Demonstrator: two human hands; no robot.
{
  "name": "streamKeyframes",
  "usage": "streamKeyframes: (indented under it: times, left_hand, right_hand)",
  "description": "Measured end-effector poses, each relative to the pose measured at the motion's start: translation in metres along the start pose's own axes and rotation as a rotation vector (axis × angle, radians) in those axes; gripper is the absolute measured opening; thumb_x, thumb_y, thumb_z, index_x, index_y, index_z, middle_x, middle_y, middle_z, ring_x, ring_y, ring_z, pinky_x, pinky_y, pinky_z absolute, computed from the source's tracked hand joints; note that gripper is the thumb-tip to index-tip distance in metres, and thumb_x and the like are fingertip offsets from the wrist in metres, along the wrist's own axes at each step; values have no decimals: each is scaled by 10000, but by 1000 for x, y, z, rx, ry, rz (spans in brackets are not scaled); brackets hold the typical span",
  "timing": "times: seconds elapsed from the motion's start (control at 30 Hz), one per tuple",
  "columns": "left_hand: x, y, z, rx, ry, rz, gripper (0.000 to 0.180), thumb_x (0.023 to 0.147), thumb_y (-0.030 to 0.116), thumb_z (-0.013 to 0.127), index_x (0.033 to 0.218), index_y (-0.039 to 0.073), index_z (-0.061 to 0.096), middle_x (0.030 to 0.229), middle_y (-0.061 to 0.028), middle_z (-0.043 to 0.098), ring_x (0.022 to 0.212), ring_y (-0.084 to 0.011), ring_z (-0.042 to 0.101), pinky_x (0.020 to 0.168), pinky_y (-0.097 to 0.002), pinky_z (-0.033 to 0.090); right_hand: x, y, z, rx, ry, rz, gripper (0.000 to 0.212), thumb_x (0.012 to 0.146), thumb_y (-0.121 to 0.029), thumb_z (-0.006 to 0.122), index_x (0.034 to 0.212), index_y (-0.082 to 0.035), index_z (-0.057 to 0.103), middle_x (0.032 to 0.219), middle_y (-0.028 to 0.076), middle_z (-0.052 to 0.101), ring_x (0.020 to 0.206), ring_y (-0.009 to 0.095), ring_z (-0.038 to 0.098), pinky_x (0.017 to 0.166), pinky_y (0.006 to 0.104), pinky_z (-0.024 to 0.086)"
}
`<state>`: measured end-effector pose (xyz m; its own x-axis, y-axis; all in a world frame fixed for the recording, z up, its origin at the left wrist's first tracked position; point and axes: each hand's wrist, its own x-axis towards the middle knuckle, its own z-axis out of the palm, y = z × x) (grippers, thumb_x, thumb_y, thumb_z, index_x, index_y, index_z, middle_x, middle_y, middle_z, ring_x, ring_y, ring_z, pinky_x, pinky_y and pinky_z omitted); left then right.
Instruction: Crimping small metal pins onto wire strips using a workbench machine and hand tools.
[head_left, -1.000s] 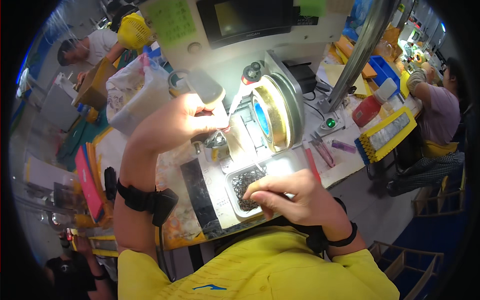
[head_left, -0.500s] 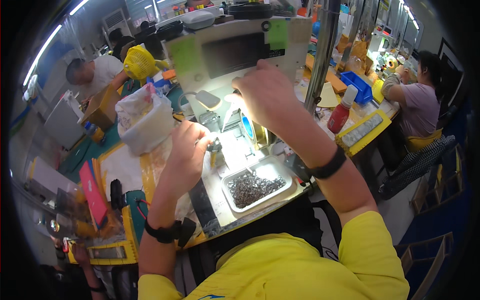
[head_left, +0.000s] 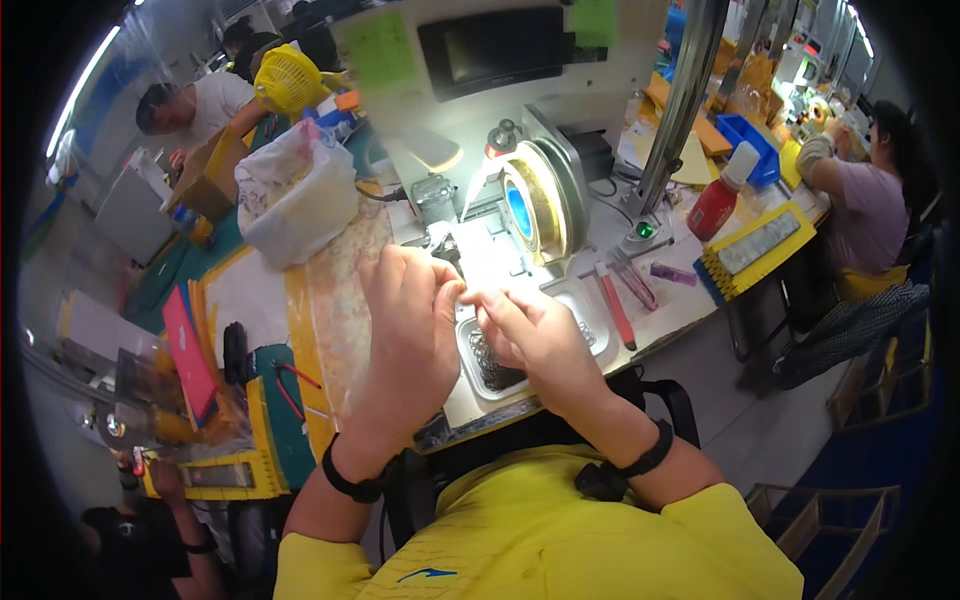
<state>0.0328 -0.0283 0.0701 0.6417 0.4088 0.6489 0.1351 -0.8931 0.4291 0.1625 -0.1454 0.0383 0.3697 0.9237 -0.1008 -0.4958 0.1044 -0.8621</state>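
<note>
My left hand (head_left: 410, 315) and my right hand (head_left: 540, 340) meet at their fingertips above the near edge of a white tray (head_left: 603, 338). Both hands are closed in a pinch; whatever they hold is too small and glare-washed to name. Inside the tray lies a tangle of small dark metal pieces (head_left: 492, 368), partly hidden by my right hand. Just beyond my fingers is a brightly lit work area. A wheel (head_left: 548, 195) with a gold rim and blue centre stands there, beside a small bottle (head_left: 500, 138) with a long pointed nozzle tilted downward.
Right of the tray lie a red-handled tool (head_left: 616, 308), tweezers (head_left: 636, 280) and a purple piece (head_left: 673, 273). A red bottle (head_left: 718, 195) stands farther right, near a blue bin (head_left: 748, 145). A white bag (head_left: 297, 195) is at left. Other people sit nearby.
My right hand has come down from the nozzle bottle to meet my left hand over the tray. My left hand has shifted slightly right and nearer. The head view has tilted.
</note>
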Motion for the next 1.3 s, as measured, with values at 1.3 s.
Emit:
streamKeyframes:
  times: [1.3]
  left_hand:
    - [83, -79, -18, -243, -315, -209, 127, 982, 113, 778, 978, 23, 688, 893, 3, 623, 785, -96, 551, 715, -280, 461]
  right_hand:
    - [-4, 3, -10, -177, 37, 24, 274, 1135, -216, 599, 1339, -34, 612, 800, -54, 500, 587, 25, 390, 506, 206, 281]
